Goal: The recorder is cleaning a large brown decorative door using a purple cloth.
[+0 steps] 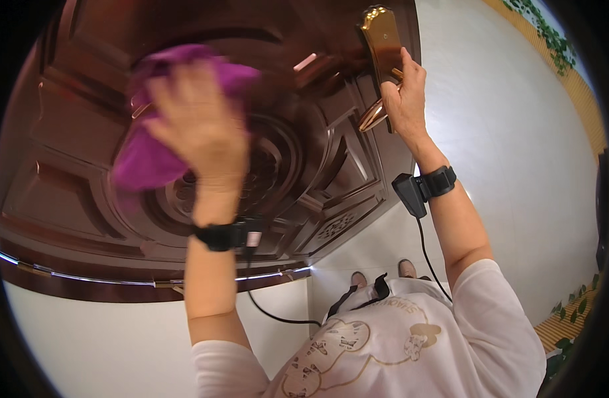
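A purple cloth (152,149) lies flat under my left hand (200,114), pressed to the carved face of a dark brown panelled door (98,129). The hand is blurred, its fingers spread over the cloth. My right hand (406,97) is at the door's edge, around the gold-coloured lever handle (374,115) below its long backplate (379,40). Its thumb is on the lever side and its fingers reach up along the plate's edge; part of the lever is hidden behind the hand. Each wrist wears a black strap with a small device and a cable.
Hinges and a bright strip run along the door's hinge-side edge (100,280), beside a white wall (110,333). Pale floor (508,124) spreads to the right, with slatted wood trim (583,109) and green leaves (545,35) at the rim. My shoes are below.
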A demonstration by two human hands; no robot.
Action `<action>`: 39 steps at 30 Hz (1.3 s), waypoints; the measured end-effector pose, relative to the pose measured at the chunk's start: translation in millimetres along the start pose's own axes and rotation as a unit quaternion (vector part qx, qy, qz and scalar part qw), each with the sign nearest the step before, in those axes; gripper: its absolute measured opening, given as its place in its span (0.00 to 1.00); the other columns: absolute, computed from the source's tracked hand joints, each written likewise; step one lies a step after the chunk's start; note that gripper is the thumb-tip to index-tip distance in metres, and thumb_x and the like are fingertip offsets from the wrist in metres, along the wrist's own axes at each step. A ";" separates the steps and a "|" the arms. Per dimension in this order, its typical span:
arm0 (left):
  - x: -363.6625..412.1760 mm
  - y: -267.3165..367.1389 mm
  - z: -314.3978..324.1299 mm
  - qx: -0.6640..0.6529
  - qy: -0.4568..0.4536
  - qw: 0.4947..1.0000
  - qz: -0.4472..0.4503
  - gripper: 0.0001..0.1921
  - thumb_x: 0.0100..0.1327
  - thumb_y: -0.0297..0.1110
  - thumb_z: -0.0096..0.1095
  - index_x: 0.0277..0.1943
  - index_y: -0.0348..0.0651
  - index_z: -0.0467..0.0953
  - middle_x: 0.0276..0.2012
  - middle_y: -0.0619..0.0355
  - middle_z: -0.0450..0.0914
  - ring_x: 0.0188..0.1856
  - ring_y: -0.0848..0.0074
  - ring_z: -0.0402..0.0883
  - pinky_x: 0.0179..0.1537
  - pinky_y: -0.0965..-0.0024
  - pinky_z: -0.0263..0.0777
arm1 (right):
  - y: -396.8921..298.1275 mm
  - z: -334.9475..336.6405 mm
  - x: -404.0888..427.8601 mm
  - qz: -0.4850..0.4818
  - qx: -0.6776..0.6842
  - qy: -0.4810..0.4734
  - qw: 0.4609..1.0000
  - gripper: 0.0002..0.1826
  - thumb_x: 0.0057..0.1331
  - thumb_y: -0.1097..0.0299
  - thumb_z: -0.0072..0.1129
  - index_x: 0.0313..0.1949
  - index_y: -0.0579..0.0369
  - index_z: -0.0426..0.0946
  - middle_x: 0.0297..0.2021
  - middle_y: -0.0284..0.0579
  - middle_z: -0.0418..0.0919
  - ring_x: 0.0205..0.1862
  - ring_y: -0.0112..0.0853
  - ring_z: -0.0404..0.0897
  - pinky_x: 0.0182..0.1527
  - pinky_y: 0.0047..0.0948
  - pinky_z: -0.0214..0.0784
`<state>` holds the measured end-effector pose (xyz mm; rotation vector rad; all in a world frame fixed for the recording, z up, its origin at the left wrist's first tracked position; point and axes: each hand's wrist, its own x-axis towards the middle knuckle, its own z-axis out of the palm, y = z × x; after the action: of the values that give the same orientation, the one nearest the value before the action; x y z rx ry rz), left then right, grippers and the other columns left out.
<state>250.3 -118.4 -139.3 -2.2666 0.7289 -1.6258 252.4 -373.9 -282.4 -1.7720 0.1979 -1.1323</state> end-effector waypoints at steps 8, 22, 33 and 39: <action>-128.3 75.9 44.7 -0.073 -0.245 0.906 0.336 0.32 0.59 0.31 0.50 0.68 0.48 0.59 0.70 0.61 0.55 0.72 0.63 0.47 0.65 0.43 0.44 | -10.6 -3.2 -5.7 0.012 0.017 -0.019 1.000 0.36 0.54 0.67 0.50 0.63 0.65 0.57 0.55 0.57 0.60 0.55 0.50 0.62 0.56 0.42 0.61; -63.3 136.4 67.2 -0.189 -0.230 0.920 0.256 0.24 0.58 0.29 0.52 0.59 0.46 0.68 0.57 0.59 0.71 0.58 0.65 0.69 0.53 0.57 0.63 | -0.4 5.0 -4.9 -0.022 -0.024 0.013 0.999 0.36 0.54 0.66 0.50 0.62 0.65 0.56 0.54 0.63 0.59 0.54 0.57 0.62 0.55 0.49 0.62; -97.1 54.9 48.4 -0.126 -0.143 0.946 0.263 0.32 0.51 0.45 0.62 0.62 0.55 0.67 0.63 0.57 0.63 0.67 0.58 0.57 0.61 0.44 0.52 | -3.8 0.2 -8.0 -0.039 -0.026 0.007 0.999 0.36 0.54 0.65 0.50 0.63 0.63 0.56 0.53 0.58 0.60 0.55 0.52 0.62 0.53 0.48 0.63; -31.6 -59.8 -22.4 0.072 0.041 0.996 -0.035 0.39 0.60 0.58 0.54 0.68 0.44 0.55 0.67 0.39 0.53 0.68 0.39 0.46 0.63 0.31 0.35 | -8.4 -3.1 -3.4 -0.046 -0.034 0.006 0.998 0.33 0.56 0.68 0.48 0.63 0.64 0.58 0.54 0.61 0.62 0.54 0.48 0.65 0.57 0.36 0.61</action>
<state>236.2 -49.4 -128.4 -2.1583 0.5379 -1.7527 245.3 -369.7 -277.5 -1.8497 0.1646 -1.2162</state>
